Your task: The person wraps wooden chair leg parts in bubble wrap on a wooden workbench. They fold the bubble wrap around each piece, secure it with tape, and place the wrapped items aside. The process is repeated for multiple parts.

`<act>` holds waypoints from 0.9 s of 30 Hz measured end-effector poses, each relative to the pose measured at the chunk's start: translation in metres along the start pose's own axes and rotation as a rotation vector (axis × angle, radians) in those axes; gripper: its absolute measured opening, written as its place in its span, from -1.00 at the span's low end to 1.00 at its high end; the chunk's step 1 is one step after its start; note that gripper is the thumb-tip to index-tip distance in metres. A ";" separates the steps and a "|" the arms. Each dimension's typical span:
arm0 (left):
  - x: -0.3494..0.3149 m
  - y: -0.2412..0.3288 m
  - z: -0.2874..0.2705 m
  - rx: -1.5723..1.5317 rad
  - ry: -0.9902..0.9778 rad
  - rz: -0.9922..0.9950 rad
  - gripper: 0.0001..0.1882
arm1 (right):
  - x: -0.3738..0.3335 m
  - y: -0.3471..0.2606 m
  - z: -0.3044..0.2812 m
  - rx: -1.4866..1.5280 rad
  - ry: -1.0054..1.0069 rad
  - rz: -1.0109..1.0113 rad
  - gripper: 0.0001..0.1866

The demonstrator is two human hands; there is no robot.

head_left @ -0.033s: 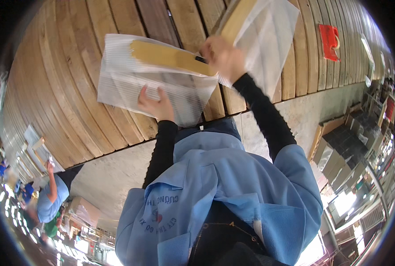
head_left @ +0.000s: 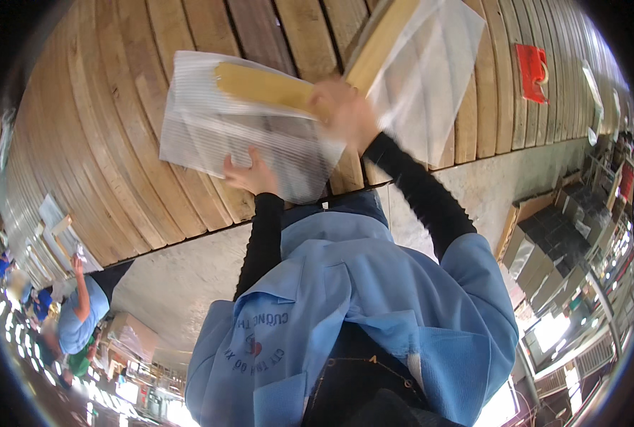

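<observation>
Your left hand (head_left: 251,174) lies flat, fingers spread, pressing on the near edge of a clear ribbed plastic bag (head_left: 245,128) that sits on the wooden plank workbench (head_left: 103,142). Nothing is gripped there, just palm and fingers on the film.

Your right hand (head_left: 342,107) is motion-blurred. It looks closed around the near end of a long flat pale-yellow wooden piece (head_left: 263,85), which lies across the top of the bag. I can't tell if the piece is inside the film or on top of it.

Just right of that hand, a second pale wooden strip (head_left: 381,43) runs up toward the top edge, with another clear plastic bag (head_left: 431,78) next to it.

A red flat object (head_left: 532,71) lies on the bench far right, well apart from both hands. Open cardboard boxes (head_left: 545,242) stand on the floor to your right. Another person in a blue shirt (head_left: 78,313) is at the bench far left.
</observation>
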State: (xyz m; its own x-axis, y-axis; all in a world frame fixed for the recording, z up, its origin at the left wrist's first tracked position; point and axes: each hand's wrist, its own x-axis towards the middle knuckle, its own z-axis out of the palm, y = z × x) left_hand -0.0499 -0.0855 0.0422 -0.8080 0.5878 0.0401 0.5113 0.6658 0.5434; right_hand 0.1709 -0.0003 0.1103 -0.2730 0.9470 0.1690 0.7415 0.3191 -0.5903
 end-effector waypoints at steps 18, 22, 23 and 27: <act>0.058 0.156 -0.017 -1.077 -0.842 0.056 -0.68 | 0.017 0.040 -0.127 0.016 -0.236 0.386 -0.82; 0.092 0.202 0.106 -0.715 -0.671 0.431 -0.71 | 0.040 -0.005 -0.073 -0.409 0.498 0.221 -0.66; 0.101 0.209 0.127 -0.639 -0.726 0.459 -0.71 | 0.030 -0.032 -0.044 -0.114 0.451 0.205 -0.65; 0.136 0.212 0.173 -0.475 -0.514 0.856 -0.75 | 0.019 -0.049 0.064 -0.223 0.165 0.073 -0.30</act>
State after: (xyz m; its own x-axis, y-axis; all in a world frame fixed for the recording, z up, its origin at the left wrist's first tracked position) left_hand -0.0007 0.2148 0.0174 0.0334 0.9642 0.2629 0.5897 -0.2314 0.7737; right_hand 0.0904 0.0001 0.0922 -0.1241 0.9550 0.2694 0.8768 0.2327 -0.4207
